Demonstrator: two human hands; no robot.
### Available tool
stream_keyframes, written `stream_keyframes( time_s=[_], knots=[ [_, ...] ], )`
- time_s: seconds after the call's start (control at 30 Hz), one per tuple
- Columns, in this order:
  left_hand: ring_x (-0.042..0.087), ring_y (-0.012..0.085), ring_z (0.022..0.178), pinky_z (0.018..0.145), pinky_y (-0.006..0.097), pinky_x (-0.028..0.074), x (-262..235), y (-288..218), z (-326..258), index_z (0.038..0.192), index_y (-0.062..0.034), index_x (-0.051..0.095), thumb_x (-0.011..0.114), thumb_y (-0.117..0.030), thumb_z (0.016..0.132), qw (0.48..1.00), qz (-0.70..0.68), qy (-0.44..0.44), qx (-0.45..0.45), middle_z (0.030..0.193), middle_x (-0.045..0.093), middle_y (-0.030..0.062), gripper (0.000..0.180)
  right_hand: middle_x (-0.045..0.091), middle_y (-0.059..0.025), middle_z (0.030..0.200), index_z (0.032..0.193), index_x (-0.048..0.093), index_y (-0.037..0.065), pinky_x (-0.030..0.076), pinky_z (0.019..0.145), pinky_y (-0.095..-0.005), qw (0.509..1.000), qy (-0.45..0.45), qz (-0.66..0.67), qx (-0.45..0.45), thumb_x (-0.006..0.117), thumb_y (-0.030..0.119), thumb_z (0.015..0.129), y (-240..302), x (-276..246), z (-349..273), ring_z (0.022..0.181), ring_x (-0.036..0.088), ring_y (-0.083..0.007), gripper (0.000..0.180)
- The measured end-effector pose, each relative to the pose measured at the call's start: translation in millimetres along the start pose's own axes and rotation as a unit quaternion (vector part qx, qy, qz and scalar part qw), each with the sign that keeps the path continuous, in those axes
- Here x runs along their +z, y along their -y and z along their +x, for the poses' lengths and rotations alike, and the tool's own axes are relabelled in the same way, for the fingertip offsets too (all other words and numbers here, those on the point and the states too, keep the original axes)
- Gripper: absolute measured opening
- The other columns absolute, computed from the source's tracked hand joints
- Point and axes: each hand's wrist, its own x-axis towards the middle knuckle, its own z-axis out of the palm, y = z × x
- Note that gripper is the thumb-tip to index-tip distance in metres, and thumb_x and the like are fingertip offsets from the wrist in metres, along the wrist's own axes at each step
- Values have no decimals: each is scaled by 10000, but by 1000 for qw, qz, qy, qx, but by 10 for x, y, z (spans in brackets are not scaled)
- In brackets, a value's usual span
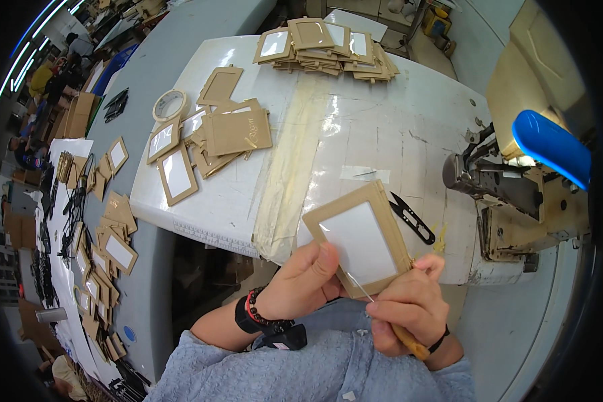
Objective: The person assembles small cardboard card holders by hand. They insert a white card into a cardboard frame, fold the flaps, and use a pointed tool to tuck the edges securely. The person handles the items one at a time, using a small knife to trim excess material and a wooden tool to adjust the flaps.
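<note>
My left hand (303,280) grips the lower left edge of a tan card holder (388,206) with a clear window and a white insert, its thumb lying on the front. In my right hand (409,305) is an awl (407,340) with a wooden handle and a thin metal shaft. The shaft's tip points up at the holder's lower edge; whether it pierces the material I cannot tell. Fingers of my right hand also touch the holder's lower right corner. Black thread snips (413,220) lie on the table just right of the holder.
Stacks of tan card holders (311,33) sit at the table's far edge, with another pile (238,132) at left beside a tape roll (170,106). A sewing machine (502,181) with a blue part stands at right. More holders (119,253) lie on the grey surface at left.
</note>
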Motion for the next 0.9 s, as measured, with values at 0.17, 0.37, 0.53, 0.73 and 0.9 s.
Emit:
stream_keyframes(
  time_s=[0.17, 0.37, 0.53, 0.73, 0.9],
  knots=[
    [474, 263, 1258, 1017, 435, 436, -1, 6, -16, 1424, -24, 275, 326, -404, 1020, 1000, 5, -4, 2, 1381, 431, 130, 557, 598, 61, 744, 823, 672, 141, 307, 817, -339, 1000, 3, 0, 0, 676, 58, 610, -8, 5, 12, 605, 569, -93, 229],
    [463, 266, 1266, 1028, 435, 426, 15, -13, -28, 1435, -24, 253, 321, -374, 1029, 1000, 17, -5, 8, 1390, 416, 134, 540, 600, 55, 702, 791, 663, 130, 304, 809, -341, 1000, 13, 16, 20, 666, 66, 623, -6, -8, 32, 592, 561, -100, 180],
    [455, 269, 1272, 1035, 438, 419, -28, 6, 10, 1436, -19, 245, 311, -355, 1034, 999, 22, 23, 22, 1395, 411, 135, 528, 601, 35, 675, 768, 653, 114, 305, 793, -348, 997, 28, 39, 55, 655, 67, 657, -12, -49, 80, 583, 548, -123, 121],
    [451, 281, 1279, 1041, 447, 416, 27, -26, 48, 1436, -13, 234, 312, -371, 1030, 1000, -5, -12, -7, 1405, 404, 146, 547, 612, 12, 669, 768, 656, 89, 308, 769, -349, 994, 38, 73, 72, 640, 59, 684, -78, -69, 104, 582, 545, -151, 90],
    [449, 282, 1286, 1036, 453, 422, 29, -57, 90, 1438, -19, 231, 308, -409, 1023, 999, -17, -16, -28, 1405, 406, 148, 575, 627, -6, 679, 769, 659, 77, 304, 731, -345, 989, 3, 114, 93, 641, 68, 694, -118, -42, 84, 581, 548, -156, 78]
  ],
)
